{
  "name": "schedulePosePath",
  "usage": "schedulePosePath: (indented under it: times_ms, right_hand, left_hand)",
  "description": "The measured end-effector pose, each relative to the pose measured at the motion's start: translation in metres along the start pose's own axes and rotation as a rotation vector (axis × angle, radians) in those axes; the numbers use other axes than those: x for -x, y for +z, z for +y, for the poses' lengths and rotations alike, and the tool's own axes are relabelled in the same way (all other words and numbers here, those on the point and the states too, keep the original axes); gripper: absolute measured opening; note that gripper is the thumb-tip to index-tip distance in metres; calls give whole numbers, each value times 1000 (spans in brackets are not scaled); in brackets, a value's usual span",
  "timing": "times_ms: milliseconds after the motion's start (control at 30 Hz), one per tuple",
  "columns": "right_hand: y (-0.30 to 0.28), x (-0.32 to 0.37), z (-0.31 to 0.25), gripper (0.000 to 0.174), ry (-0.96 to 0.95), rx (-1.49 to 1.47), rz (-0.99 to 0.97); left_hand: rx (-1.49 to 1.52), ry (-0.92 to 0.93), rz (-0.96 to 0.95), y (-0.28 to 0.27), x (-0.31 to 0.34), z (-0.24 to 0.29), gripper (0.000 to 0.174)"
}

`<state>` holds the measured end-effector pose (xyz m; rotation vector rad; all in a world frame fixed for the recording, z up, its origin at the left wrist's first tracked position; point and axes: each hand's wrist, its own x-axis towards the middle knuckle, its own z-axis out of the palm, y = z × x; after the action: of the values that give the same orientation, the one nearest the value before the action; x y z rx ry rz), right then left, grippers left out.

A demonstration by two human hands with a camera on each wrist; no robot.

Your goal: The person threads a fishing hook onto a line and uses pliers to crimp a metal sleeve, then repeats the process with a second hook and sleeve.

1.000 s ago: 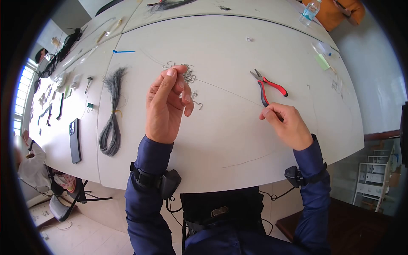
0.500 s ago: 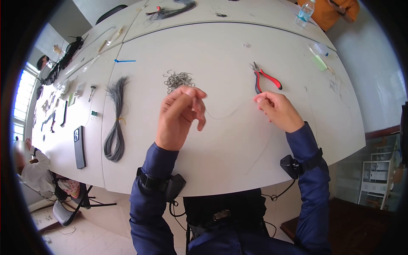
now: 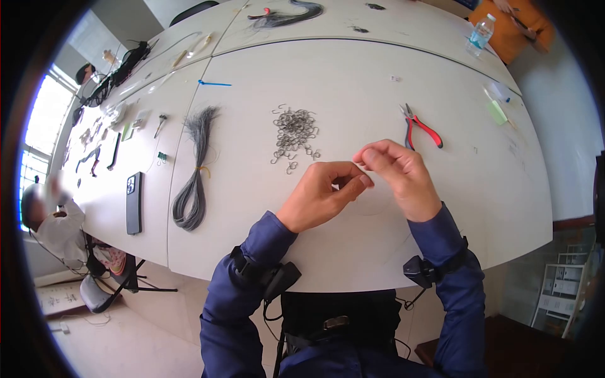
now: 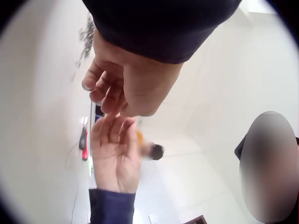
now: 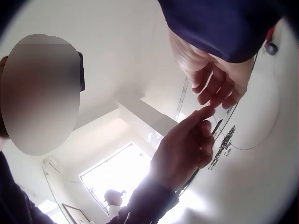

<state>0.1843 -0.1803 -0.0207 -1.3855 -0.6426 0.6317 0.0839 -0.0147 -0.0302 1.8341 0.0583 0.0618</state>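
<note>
1. Two hands meet above the white table (image 3: pixel 252 252), their fingertips close together near the middle of the near half; the head view does not show whether they touch.
2. The left hand (image 3: pixel 328 195) is bent inward, its thumb and forefinger closed in a pinch on a thin strand (image 5: pixel 244 149), the other fingers curled behind.
3. The right hand (image 3: pixel 403 179) also has thumb and forefinger drawn together at the strand, with its remaining fingers loosely bent.
4. From the fingertips the strand drops into a wide loop, plain in the right wrist view and barely visible from the head.
5. A pile of small metal hooks (image 3: pixel 295 129) lies ahead of the left hand, a few scattered at its edge.
6. Pliers (image 3: pixel 422 126) with red and black handles lie just beyond the right hand, which covers the end of one handle.
7. On the left side are a grey fibre bundle (image 3: pixel 196 183) bound with a yellow tie (image 3: pixel 203 170), a dark phone (image 3: pixel 134 205), a green clip (image 3: pixel 162 157) and a blue cable tie (image 3: pixel 215 83).
8. A bottle (image 3: pixel 482 33) stands at the far right, near a person in orange (image 3: pixel 513 25), cut off by the frame.
9. The exact pinch points are hidden among the fingers, and both strand ends are hard to make out.
</note>
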Motion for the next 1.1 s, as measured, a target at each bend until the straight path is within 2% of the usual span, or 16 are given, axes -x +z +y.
schedulePosePath:
  times_ms: [33,100,167,233,300,333,433,467,667,767,867,1100]
  right_hand:
    - [-1,-2,1,27,19,-69,53]
    - [-4,-4,1,25,60,-209,162]
    - [-15,-6,4,22,184,-277,182]
    - [-27,-9,4,21,312,-297,140]
    - [-23,-10,6,20,305,-254,193]
    - [-26,-10,8,20,307,-232,188]
    - [-28,-9,10,19,314,-179,165]
    - [-27,-8,11,19,316,-164,158]
    - [-25,-7,10,19,318,-122,155]
    - [-25,-7,12,19,312,-121,149]
    - [-24,-6,11,19,309,-111,148]
    - [-23,-7,15,20,305,-89,133]
  left_hand:
    - [-35,41,35,-2,0,-2,19]
    - [8,64,342,-22,-4,-2,19]
    - [-269,60,493,-52,-5,0,15]
    - [-398,173,381,-61,-3,-12,18]
    - [-546,274,229,-57,-2,-18,22]
    - [-564,214,164,-52,0,-16,25]
    - [-700,264,97,-44,2,-16,22]
    - [-680,203,73,-43,2,-16,21]
    - [-678,120,24,-45,-1,-13,20]
    - [-611,178,76,-48,0,-17,18]
    - [-687,220,113,-49,4,-12,17]
    - [-687,215,34,-50,1,-16,13]
